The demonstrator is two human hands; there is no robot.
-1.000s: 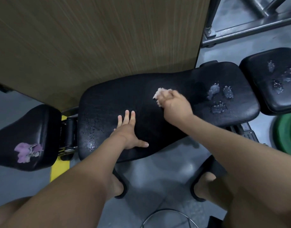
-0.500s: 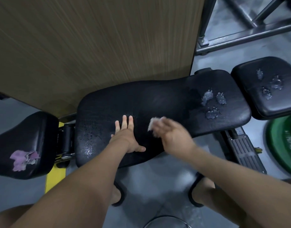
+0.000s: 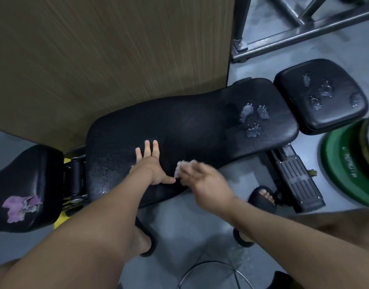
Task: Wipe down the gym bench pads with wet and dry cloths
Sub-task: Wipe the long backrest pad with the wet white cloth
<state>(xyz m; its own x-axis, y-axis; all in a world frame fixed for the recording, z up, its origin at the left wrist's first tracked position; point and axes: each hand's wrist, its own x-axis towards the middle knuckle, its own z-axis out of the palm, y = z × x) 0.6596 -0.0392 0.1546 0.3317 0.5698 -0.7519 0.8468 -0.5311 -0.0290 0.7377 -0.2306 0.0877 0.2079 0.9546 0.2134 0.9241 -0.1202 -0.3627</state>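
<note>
"While the purple cloth (image 3: 21, 207) lies on the left pad (image 3: 33, 174), where is the work?" asks the trainee.

"On the long centre pad (image 3: 189, 126)," answers the supervisor. "The left hand (image 3: 152, 163) lies flat on it, fingers straight, as a brace. Just beside its thumb, the right hand (image 3: 204, 182) holds the white cloth (image 3: 184, 166) at the pad's near edge. Blur hides the exact finger position."

"What does the stroke require?"

"Firm, overlapping passes, in all likelihood. The operator should work rightward to the wet patches (image 3: 252, 119), then treat those on the right pad (image 3: 321, 97). The bracing hand should shift so that no strip beneath it is missed."
</note>
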